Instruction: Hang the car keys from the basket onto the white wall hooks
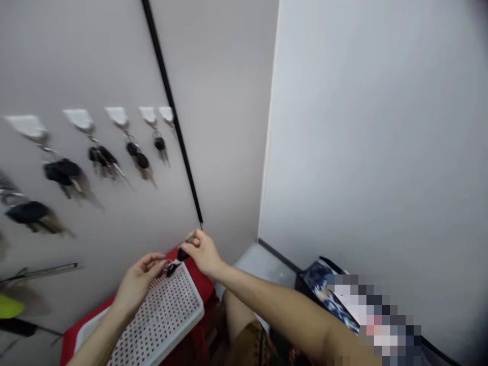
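Note:
Between my two hands is a set of black-headed keys (173,268) on a metal ring. My left hand (143,277) is closed, pinching the ring between thumb and fingers. One black-headed key (183,253) is gripped in my right hand (202,254), its fingers closed over part of it. Both hands are above the far end of a white perforated basket (163,310), which rests on a red surface (206,287). On the wall to the left, several white hooks (117,117) carry more bunches of black-headed keys (102,156). The rightmost hook (166,114) shows no black key head.
A black strip (173,109) runs down the wall beside the hooks. A yellow-green object (10,306) is at the lower left edge. At the lower right are a blue and white patterned bag (316,279) and a pixelated area. The wall corner lies straight ahead.

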Demonstrator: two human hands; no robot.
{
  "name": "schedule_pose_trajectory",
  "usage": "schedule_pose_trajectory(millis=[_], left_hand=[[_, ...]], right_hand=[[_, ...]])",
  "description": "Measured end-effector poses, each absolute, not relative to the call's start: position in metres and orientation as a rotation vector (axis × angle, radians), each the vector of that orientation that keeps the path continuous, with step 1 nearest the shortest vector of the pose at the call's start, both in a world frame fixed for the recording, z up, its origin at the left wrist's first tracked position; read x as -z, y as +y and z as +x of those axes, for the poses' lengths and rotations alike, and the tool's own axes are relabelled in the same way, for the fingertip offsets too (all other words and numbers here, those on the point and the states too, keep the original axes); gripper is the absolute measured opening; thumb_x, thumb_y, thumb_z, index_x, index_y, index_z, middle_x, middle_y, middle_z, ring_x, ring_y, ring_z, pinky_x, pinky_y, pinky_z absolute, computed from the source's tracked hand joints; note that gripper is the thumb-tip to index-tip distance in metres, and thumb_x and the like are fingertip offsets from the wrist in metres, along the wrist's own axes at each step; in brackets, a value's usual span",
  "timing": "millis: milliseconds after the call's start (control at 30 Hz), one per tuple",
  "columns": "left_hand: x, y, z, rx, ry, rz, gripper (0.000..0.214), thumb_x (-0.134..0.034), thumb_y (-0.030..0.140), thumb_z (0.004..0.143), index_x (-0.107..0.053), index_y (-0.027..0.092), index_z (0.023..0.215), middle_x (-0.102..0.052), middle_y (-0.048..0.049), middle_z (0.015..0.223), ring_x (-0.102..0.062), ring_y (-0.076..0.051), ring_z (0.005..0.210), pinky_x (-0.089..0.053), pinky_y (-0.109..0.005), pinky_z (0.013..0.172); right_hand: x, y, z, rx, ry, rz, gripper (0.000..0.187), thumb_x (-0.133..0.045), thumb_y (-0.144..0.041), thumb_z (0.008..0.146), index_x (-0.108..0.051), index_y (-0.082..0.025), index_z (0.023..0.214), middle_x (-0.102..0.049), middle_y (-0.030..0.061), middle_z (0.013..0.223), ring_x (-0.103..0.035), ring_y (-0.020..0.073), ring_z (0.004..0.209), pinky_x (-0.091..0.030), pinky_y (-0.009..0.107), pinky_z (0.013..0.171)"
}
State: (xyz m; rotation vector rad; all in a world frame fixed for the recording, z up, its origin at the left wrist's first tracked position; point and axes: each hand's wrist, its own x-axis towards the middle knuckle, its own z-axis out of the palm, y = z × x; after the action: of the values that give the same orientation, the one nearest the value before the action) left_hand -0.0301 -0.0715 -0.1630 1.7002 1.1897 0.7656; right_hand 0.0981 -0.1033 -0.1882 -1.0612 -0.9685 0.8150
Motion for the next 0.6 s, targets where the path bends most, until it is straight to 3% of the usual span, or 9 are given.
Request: schedule_pose_trajectory(millis=[200, 267, 433, 600], left_hand=[[0.137, -0.069, -0.016, -0.776, 0.812, 1.824, 0.017, -0.046, 0.025, 0.058, -0.047, 0.014, 0.071, -0.051, 0.0027, 0.056, -0.047, -0.009, 0.055, -0.038, -0.02, 0.055], [0.126, -0.07, -0.009, -0.802, 0.729, 1.851, 0.014, -0.045, 0.022, 0.059, -0.046, 0.014, 0.071, -0.05, 0.0028, 0.056, -0.046, -0.008, 0.054, -0.037, -0.02, 0.053], [0.103, -0.061, 0.009, -1.029, 0.742, 1.848, 0.009, -0.045, 0.017, 0.059, -0.046, 0.014, 0.067, -0.047, 0.0033, 0.055, -0.044, -0.007, 0.053, -0.036, -0.018, 0.053], [0.079, -0.042, 0.027, -1.188, 0.762, 1.862, 0.006, -0.044, 0.015, 0.061, -0.048, 0.013, 0.065, -0.05, 0.0015, 0.059, -0.046, -0.007, 0.056, -0.037, -0.019, 0.055]], right_hand=[[0.164, -0.116, 0.113, -0.547, -1.331, -1.139, 0.02, -0.05, -0.017, 0.059, -0.051, -0.016, 0.079, -0.055, 0.0029, 0.083, -0.048, 0.0121, 0.078, -0.035, 0.027, 0.073], [0.156, -0.117, 0.114, -0.637, -1.461, -1.059, 0.017, -0.048, -0.021, 0.062, -0.052, -0.016, 0.078, -0.056, 0.0019, 0.079, -0.049, 0.0116, 0.077, -0.036, 0.026, 0.072], [0.134, -0.106, 0.114, -0.682, -1.215, -1.112, 0.014, -0.045, -0.028, 0.064, -0.049, -0.014, 0.063, -0.048, -0.0038, 0.052, -0.042, 0.0061, 0.048, -0.035, 0.019, 0.048], [0.088, -0.084, 0.132, -0.544, -1.184, -1.155, 0.014, -0.047, -0.025, 0.061, -0.047, -0.013, 0.054, -0.044, -0.0051, 0.045, -0.037, 0.0044, 0.042, -0.032, 0.017, 0.044]])
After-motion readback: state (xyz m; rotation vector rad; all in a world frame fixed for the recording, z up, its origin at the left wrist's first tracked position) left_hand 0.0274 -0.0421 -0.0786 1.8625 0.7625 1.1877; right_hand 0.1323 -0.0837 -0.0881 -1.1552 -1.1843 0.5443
